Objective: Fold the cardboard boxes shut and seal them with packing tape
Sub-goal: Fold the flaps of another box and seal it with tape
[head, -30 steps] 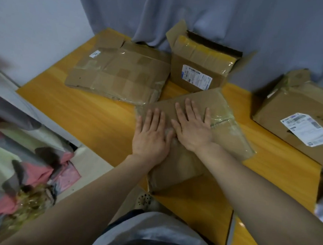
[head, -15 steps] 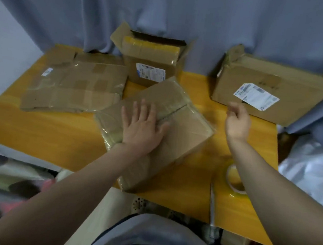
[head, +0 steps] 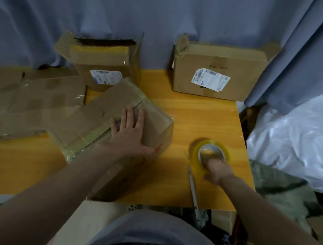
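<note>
**Box [head: 98, 119] and tape roll [head: 213, 142] on a desk [head: 196, 115]**

The left hand [head: 130, 137] lies flat, fingers spread wide, on the box at mid-desk. Just right of it, the right hand's [head: 218, 169] blurred fingers dip into the tape roll's hole; their grip cannot be told.

The middle box [head: 98, 120] lies on the surface [head: 196, 115], its near end over the front edge. The left grip [head: 130, 137] lies flat on its top. Left of this box, touching it, lies a flattened box [head: 33, 103]. Just behind it stands an open box [head: 99, 60]; behind and to its right, apart, stands a closed box [head: 215, 74]. Right of it lies the tape roll [head: 224, 149], the right grip [head: 216, 169] closing over its near rim, with a slim tool [head: 193, 185] between.
</note>
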A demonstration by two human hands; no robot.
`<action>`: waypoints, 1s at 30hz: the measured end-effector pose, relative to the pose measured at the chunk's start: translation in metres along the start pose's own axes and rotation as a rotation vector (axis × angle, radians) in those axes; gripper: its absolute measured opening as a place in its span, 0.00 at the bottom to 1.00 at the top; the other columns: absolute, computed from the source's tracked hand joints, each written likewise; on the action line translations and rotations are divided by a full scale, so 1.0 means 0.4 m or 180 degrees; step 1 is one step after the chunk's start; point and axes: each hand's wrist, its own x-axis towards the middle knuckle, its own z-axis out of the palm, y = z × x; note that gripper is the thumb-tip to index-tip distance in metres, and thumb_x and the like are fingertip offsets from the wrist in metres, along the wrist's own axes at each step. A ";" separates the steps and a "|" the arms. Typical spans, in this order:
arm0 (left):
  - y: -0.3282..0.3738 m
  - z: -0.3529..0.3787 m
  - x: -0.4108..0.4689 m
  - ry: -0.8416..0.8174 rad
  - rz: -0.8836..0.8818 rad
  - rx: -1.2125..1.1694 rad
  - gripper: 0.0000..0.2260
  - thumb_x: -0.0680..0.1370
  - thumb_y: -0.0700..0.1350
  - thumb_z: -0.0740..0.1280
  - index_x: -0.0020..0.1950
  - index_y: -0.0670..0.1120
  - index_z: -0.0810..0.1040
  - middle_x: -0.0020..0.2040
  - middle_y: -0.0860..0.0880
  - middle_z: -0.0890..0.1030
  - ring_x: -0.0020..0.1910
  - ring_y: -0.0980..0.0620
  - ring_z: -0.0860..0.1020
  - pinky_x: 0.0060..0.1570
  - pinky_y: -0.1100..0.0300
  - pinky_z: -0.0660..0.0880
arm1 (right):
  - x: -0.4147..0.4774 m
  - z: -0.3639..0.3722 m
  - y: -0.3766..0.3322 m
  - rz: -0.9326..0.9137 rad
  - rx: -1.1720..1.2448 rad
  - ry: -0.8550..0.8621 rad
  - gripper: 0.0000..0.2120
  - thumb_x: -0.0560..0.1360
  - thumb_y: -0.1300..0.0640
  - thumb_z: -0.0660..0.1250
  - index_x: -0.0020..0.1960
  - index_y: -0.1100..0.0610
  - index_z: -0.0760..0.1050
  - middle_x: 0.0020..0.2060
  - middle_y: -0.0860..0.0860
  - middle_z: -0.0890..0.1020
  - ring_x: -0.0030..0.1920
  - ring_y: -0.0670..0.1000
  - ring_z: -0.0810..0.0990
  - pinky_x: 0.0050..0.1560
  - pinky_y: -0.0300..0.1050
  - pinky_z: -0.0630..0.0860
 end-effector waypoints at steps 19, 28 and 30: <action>0.097 -0.264 0.023 0.0644 0.1447 -0.2049 0.43 0.60 0.54 0.68 0.75 0.56 0.60 0.78 0.48 0.51 0.76 0.49 0.45 0.71 0.53 0.47 | -0.107 -0.344 -0.069 -0.1979 0.3301 0.1403 0.13 0.70 0.68 0.72 0.48 0.53 0.76 0.43 0.42 0.80 0.42 0.31 0.76 0.45 0.25 0.69; 0.041 -0.275 0.048 0.1540 0.1911 -0.2664 0.22 0.65 0.48 0.77 0.57 0.45 0.81 0.64 0.47 0.75 0.66 0.52 0.71 0.66 0.59 0.65 | -0.107 -0.409 -0.092 -0.1990 0.3228 0.1387 0.07 0.69 0.67 0.73 0.45 0.61 0.77 0.36 0.46 0.78 0.35 0.35 0.75 0.39 0.28 0.69; 0.027 -0.281 0.048 0.1544 0.1939 -0.2922 0.15 0.67 0.44 0.77 0.52 0.46 0.82 0.59 0.47 0.78 0.60 0.54 0.76 0.63 0.57 0.72 | -0.104 -0.424 -0.099 -0.1979 0.3208 0.1429 0.08 0.69 0.66 0.74 0.46 0.66 0.77 0.37 0.51 0.79 0.36 0.41 0.75 0.40 0.31 0.70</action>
